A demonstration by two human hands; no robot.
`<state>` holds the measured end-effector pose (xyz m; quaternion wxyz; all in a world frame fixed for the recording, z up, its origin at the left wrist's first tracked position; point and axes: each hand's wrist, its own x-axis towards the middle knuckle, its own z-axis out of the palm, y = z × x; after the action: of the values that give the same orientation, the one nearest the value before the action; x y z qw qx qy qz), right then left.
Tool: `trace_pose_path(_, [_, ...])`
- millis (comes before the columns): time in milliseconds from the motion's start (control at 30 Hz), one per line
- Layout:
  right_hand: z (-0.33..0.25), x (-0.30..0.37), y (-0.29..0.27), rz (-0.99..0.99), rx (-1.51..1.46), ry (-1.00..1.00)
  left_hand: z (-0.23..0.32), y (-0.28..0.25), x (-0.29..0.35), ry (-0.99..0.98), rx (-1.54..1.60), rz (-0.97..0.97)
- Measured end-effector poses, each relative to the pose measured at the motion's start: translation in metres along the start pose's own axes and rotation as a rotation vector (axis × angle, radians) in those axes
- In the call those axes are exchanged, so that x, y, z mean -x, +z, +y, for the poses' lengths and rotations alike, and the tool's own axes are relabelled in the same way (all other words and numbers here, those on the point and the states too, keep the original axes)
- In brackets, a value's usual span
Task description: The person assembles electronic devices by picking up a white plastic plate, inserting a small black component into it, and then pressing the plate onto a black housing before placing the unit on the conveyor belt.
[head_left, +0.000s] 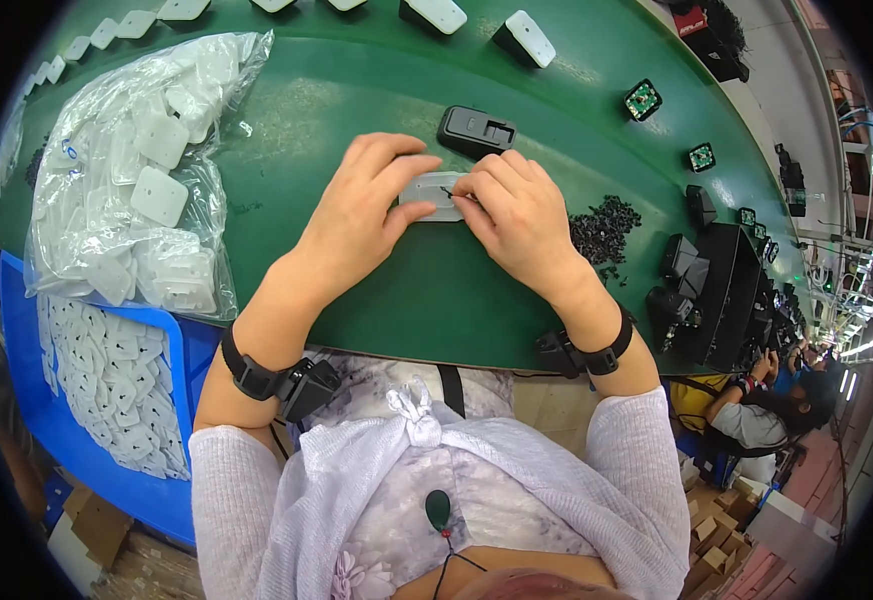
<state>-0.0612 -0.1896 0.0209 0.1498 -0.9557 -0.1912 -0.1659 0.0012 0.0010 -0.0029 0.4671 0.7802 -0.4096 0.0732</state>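
Note:
A pale, translucent plastic plate [429, 189] lies in front of me on the green table. My left hand [358, 205] grips its left end between thumb and fingers. At the plate's right end my right hand [518, 215] has thumb and forefinger pinched together on a small black piece [446, 191] against the plate's face. The fingers hide part of that piece. Just beyond the plate rests a black plastic housing [474, 131] with a rectangular opening. A loose pile of small black parts [606, 232] lies right of my right hand.
At the left sits a clear bag [208, 185] of white plates; below it a blue bin [184, 375] holds many more. White-topped housings [528, 40] line the far edge. Circuit-board units [642, 100] and a black box [728, 290] stand right. Another person [771, 410] sits beyond.

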Motion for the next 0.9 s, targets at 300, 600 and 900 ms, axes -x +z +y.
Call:
trace_pose_path(300, [-0.020,-0.008,-0.014,0.165,-0.012,-0.131,0.011,0.000,0.000,-0.229,0.263,-0.046])
trace_pose_path(600, [-0.021,-0.009,-0.012,0.152,-0.081,-0.147,0.005,0.002,0.005,-0.493,0.631,-0.150])
trace_pose_path(900, [-0.007,-0.002,-0.008,0.119,-0.043,-0.061,0.003,0.007,0.001,-0.174,0.167,0.012])
